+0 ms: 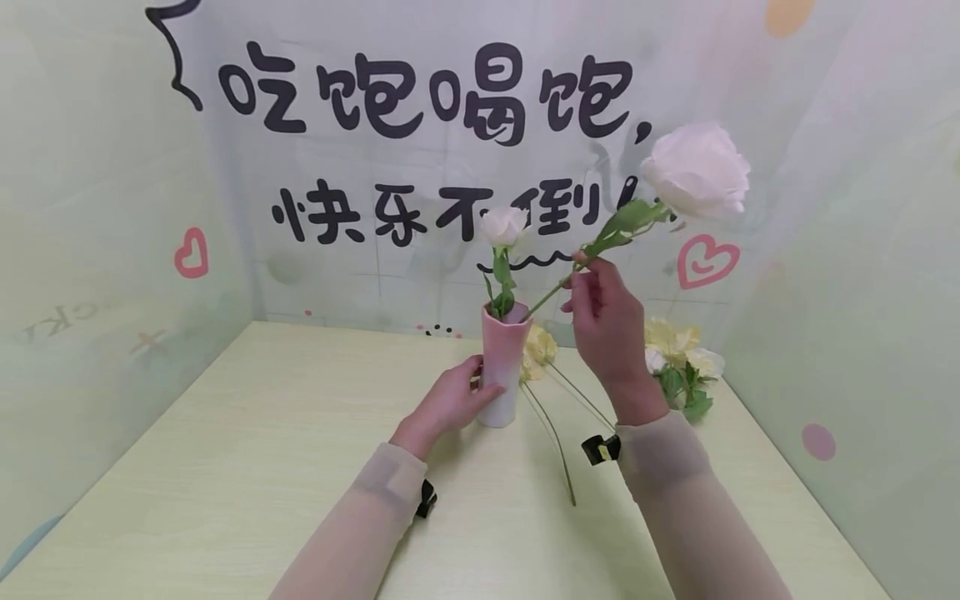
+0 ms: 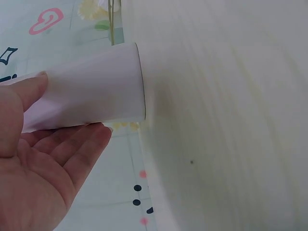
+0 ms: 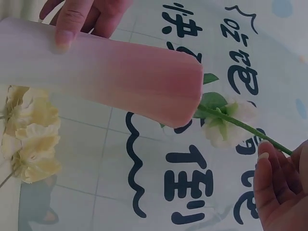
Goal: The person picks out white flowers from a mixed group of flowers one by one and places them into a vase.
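A large, full-petalled white rose with a green stem (image 1: 697, 171) leans up to the right above a smooth, tapered pink-and-white vase (image 1: 504, 358), its stem running down to the vase's mouth, where its lower end is hidden. The right hand (image 1: 609, 325) pinches the stem just below the leaves; steepening it toward upright and feeding it down gently would likely suit the narrow opening best. The left hand (image 1: 453, 398) holds the vase between thumb and fingers, a brace worth keeping firm, since the big bloom could tip the upright vase. A smaller white rose with green leaves (image 1: 503, 227) stands in the mouth's left side, best left unbrushed. Beyond, yellow, thin-stemmed flowers (image 1: 537, 346) lie on the pale wood-grain desk (image 1: 315, 467), with a yellow-and-white leafy bunch (image 1: 678, 350) farther right.
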Motion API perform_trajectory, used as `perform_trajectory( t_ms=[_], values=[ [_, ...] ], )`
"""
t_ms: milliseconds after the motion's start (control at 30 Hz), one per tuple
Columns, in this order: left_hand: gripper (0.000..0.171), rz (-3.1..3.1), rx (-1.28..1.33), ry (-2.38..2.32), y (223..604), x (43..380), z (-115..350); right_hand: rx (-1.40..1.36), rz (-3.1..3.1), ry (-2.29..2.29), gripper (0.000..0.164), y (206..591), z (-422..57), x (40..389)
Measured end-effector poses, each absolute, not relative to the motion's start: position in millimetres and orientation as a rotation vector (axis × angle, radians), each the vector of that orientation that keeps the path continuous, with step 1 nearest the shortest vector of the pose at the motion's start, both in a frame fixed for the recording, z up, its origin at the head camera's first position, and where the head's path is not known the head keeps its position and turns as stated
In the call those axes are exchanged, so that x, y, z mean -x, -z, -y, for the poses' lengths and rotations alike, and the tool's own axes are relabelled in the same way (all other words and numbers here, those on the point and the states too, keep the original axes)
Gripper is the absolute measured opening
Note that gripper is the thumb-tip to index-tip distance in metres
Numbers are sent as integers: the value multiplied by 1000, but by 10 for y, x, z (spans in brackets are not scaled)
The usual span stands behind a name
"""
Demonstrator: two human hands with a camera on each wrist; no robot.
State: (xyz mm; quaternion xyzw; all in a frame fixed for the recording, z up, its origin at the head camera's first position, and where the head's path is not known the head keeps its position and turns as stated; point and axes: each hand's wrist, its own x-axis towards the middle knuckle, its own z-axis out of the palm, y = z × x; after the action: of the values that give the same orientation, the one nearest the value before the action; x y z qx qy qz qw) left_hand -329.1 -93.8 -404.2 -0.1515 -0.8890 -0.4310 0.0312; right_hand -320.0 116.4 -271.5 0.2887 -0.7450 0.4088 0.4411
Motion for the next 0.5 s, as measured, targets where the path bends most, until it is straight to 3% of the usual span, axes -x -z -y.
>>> perform_trajectory(
  t_ms=[500],
  values=[
    [59,2727,491,1329,4030,3285,946,-598,2394,-725,27,2873,-1007,3257]
  ],
)
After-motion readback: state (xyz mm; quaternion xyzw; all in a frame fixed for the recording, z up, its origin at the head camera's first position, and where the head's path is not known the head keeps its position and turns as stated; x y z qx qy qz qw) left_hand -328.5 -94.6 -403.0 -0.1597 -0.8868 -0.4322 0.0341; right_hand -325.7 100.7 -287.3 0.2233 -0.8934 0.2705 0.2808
